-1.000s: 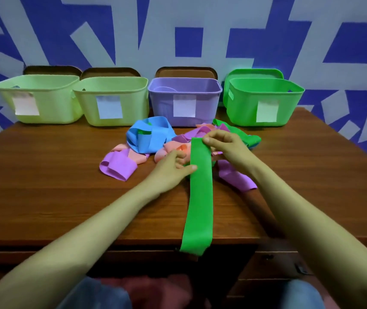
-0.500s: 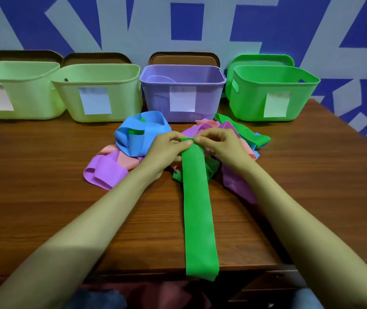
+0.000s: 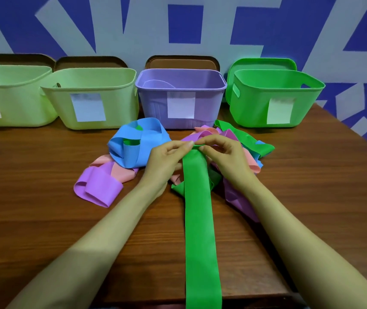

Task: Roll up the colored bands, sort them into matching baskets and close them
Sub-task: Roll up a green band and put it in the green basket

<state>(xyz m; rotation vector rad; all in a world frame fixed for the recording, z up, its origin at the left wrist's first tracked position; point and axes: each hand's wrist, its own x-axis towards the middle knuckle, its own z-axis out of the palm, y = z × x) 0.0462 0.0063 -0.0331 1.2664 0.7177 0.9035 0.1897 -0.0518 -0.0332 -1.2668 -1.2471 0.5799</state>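
Observation:
A long green band [image 3: 199, 219] lies flat toward me and hangs over the table's front edge. My left hand [image 3: 167, 159] and my right hand [image 3: 223, 158] both pinch its far end, thumbs and fingertips meeting over the curled edge. Behind them lies a pile with a blue band [image 3: 138, 143], a purple band [image 3: 99, 186], pink bands [image 3: 120, 170] and another green band [image 3: 249, 141]. Along the back stand two light green baskets [image 3: 15, 94] [image 3: 89, 85], a purple basket [image 3: 155, 101] and a green basket [image 3: 254, 103], all open.
Brown lids [image 3: 181, 62] lean behind the light green and purple baskets, and a green lid [image 3: 262, 64] behind the green one. Each basket carries a paper label. The wooden table [image 3: 33, 219] ends just below my forearms; its right edge runs past the green basket.
My left hand moved from the band's side up to its far end, joining the right. Both hands now pinch that end together, and the end has begun to curl.

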